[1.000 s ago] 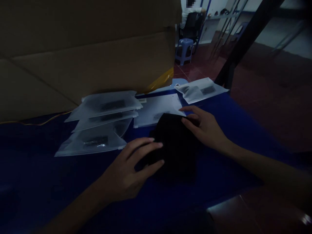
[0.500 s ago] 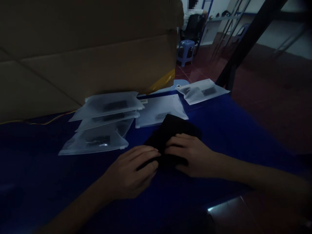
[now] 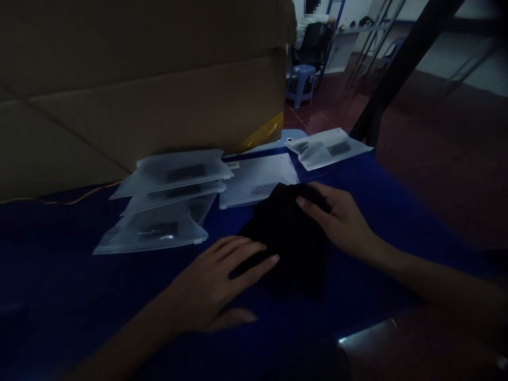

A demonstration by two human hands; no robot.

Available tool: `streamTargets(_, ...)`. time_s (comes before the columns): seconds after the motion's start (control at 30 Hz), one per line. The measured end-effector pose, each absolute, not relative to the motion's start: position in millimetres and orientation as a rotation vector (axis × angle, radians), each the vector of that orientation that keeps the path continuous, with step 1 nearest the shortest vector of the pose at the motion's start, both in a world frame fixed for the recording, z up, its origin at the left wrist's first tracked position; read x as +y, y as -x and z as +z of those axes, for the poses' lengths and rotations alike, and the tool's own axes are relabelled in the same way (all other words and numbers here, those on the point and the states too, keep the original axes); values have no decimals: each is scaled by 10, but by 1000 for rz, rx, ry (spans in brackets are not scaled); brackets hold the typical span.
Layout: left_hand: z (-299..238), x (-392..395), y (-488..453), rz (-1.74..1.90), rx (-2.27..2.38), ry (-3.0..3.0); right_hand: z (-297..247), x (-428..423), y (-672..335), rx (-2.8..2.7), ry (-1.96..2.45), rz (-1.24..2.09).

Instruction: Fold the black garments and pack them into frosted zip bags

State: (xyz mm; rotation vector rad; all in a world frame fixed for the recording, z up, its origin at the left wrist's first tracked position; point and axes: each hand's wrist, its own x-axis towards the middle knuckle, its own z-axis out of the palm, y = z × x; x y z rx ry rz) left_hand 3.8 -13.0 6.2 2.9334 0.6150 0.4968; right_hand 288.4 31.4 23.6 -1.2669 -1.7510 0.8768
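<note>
A piece of black cloth (image 3: pixel 291 238) lies bunched on the blue table top (image 3: pixel 166 296), its folds hard to make out in the dim light. At its far right edge, my right hand (image 3: pixel 341 214) grips the fabric between thumb and fingers. My left hand (image 3: pixel 222 280) rests at the cloth's left side with fingers stretched out and thumb apart, the fingertips touching the fabric. Just beyond the cloth is a flat white zip bag (image 3: pixel 257 177) with dark print, its near right corner covered by the fabric.
Several frosted zip bags (image 3: pixel 174 172) overlap at the left. Another white bag (image 3: pixel 329 148) lies at the far right table edge. A large cardboard box (image 3: pixel 159 106) stands behind. Beyond are a blue stool (image 3: pixel 301 84), a dark slanted post (image 3: pixel 405 63) and a seated person (image 3: pixel 313 26).
My right hand has moved up and right to the cloth's far edge, and the cloth is spread wider. My left hand's fingers have opened from a pinch.
</note>
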Motion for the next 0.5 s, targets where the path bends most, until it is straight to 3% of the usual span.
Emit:
streamTargets(0.17, 47, -143, -13, 592, 683, -3016, 274, 408, -3007, -1988, 1404, -54)
streamTargets(0.4, 127, -98, 70, 609, 1263, -3226, 305, 592, -3368, -2275, 2104, -464)
streamTargets(0.5, 162, -47, 117, 471, 1490, -3225, 274, 605, -3459, -2346, 2058, -636)
